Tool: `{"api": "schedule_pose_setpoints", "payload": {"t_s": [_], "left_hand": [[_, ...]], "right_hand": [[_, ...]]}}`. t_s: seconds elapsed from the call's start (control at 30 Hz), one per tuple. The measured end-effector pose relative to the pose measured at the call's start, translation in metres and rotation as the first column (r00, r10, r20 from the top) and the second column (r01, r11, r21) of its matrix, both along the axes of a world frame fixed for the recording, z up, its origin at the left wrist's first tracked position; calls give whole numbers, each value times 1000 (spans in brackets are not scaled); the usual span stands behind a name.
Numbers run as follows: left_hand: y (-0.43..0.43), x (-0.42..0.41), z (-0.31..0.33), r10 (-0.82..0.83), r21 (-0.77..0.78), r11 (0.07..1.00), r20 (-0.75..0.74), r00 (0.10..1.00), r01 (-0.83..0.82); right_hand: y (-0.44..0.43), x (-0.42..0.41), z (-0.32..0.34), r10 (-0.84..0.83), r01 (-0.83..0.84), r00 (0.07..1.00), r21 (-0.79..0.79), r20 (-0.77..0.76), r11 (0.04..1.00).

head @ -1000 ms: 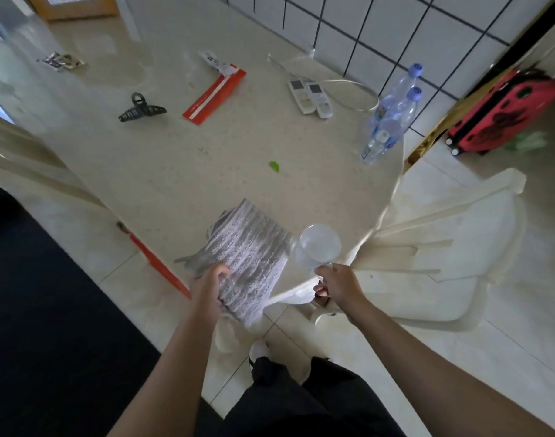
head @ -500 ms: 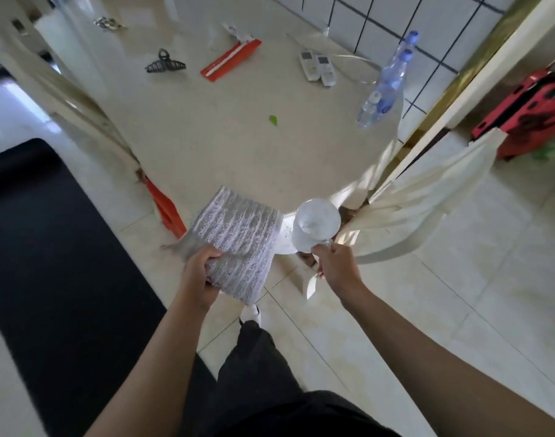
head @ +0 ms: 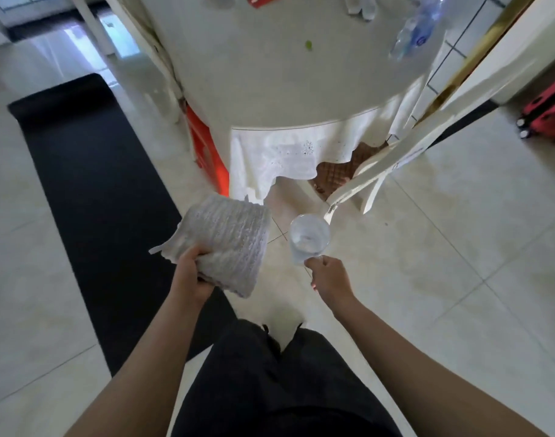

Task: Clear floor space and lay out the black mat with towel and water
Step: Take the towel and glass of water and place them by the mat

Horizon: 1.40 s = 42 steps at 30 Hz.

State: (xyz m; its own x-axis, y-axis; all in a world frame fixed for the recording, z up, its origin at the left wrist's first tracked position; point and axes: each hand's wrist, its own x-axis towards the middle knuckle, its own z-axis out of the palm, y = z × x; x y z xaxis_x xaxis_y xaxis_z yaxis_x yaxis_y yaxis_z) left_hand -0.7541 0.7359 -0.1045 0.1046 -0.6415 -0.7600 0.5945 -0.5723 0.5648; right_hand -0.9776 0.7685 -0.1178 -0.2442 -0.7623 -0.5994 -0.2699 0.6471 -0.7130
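Floor (head: 459, 279) of pale glossy tile, filling most of the view. Mat (head: 90, 184), black, unrolled flat on the floor at left, running from upper left down toward the legs, far end square and free. Counter (head: 285, 74) at top centre, pale and shiny, round-edged, draped at its near rim with a white lace-edged cloth (head: 279, 156) hanging down. Chair (head: 405, 146), white plastic, tilted against the counter's right side. Crate (head: 206, 152), orange-red, tucked under the counter's left edge, close to the mat. Suitcase (head: 547, 111), red, on the floor at far right, well apart from everything else. Trousers (head: 269, 380), black, at bottom centre between the two bare forearms. Towel (head: 228, 244), grey-white and ribbed, folded into a thick pad, held in the air over the floor just right of the mat's edge, gripped at its near left corner by the left hand (head: 191, 275), fingers closed around the fold. Bottles (head: 418, 29), clear plastic with blue labels, blurred, on the counter's right part. Glass (head: 307, 238), clear, with water inside, held over the floor just right of the towel, not touching it. Right hand (head: 329, 275) closed on the glass near its base. Leaf scrap (head: 308, 44), green, lying alone on the counter.
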Motion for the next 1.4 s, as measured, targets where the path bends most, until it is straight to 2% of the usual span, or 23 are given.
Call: {"api": "schedule_pose_setpoints", "payload": {"t_s": [0.3, 0.53, 0.83, 1.07, 1.3, 1.4], "left_hand": [[95, 87, -35, -136, 59, 989, -45, 990, 139], [167, 177, -60, -282, 109, 956, 75, 957, 273], [225, 258, -117, -294, 129, 946, -50, 955, 298], [235, 274, -212, -200, 145, 968, -66, 978, 207], [227, 277, -361, -233, 150, 959, -57, 971, 240], [216, 283, -443, -275, 136, 952, -23, 961, 276]], "right_hand": [[119, 91, -33, -119, 119, 993, 55, -17, 991], [212, 192, -59, -309, 307, 951, 157, -11, 939], [285, 246, -92, -311, 309, 950, 196, -17, 931], [308, 254, -188, -273, 279, 960, 239, -59, 930], [321, 263, -333, -270, 274, 962, 242, -47, 931], [327, 267, -413, -250, 256, 967, 245, -56, 935]]}}
